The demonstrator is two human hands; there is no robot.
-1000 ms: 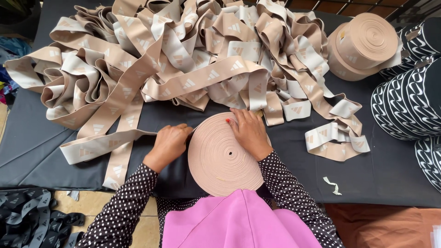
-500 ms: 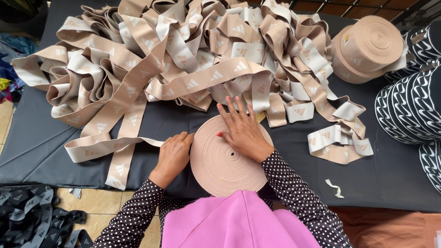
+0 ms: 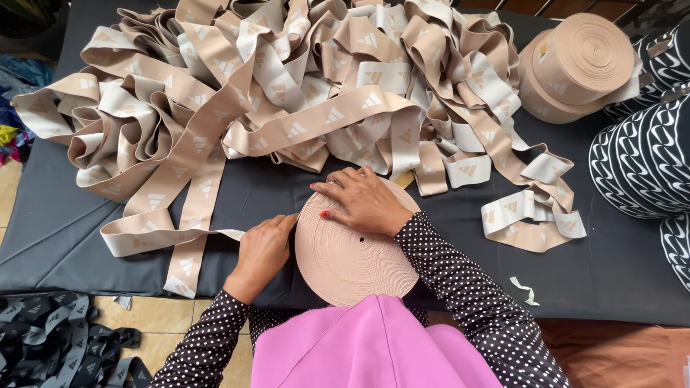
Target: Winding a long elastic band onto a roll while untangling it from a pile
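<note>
A flat wound roll of beige elastic band [image 3: 352, 255] lies on the dark table [image 3: 618, 273] right in front of me. My right hand [image 3: 366, 201] rests flat on top of the roll, fingers spread. My left hand [image 3: 262, 248] is at the roll's left rim, pinching the loose beige band [image 3: 169, 233] where it feeds onto the roll. That band runs left and up into a big tangled heap of beige and grey patterned band [image 3: 287, 93] across the table's far side.
A finished beige roll [image 3: 575, 65] stands at the far right. Black and white patterned rolls [image 3: 647, 158] line the right edge. A heap of dark band [image 3: 57, 345] lies on the tiled floor at lower left. A small scrap [image 3: 525, 289] lies on the table.
My right hand has slid leftward across the roll's top and flattened. My left hand has stayed at the left rim, and the roll has turned a little.
</note>
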